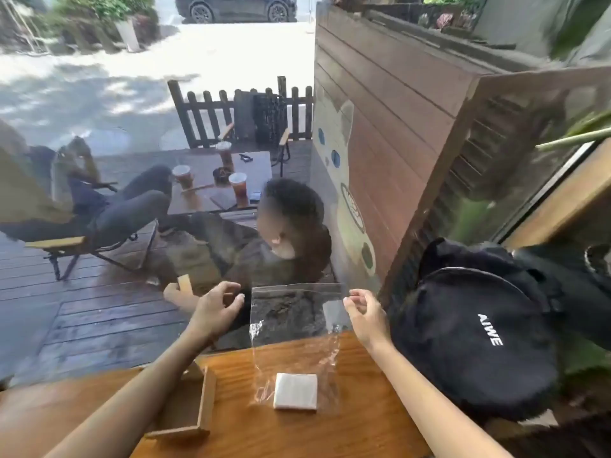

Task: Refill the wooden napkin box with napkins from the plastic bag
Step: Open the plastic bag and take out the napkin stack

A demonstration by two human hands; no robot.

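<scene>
A: Hands first. The right hand (365, 317) is pinching the top right corner of the plastic bag (297, 325), fingers closed on the film, holding it upright off the wooden table (330, 434). The left hand (216, 305) hangs just beside the bag's top left corner, fingers spread and curled, gripping nothing that I can make out.

B: And the napkins?

A: One white folded stack of napkins (295, 391), sitting at the bottom of the bag, low and near us on the table. I can't count the sheets in it. The wooden napkin box (195, 411) is to the left of it, near the left forearm, which hides part of it. It looks empty from here.

B: What could go wrong?

A: I'd say the bag is the weak point. It hangs from one corner only, so it may sag or fold shut when the free hand goes for the mouth. Tip it carelessly and the stack could slide out and fan apart, or miss the box.

B: Anything else close by?

A: One black backpack (476, 338) to the right, close to the right wrist. So: two hands, one bag, one stack, one box, one backpack.
</scene>
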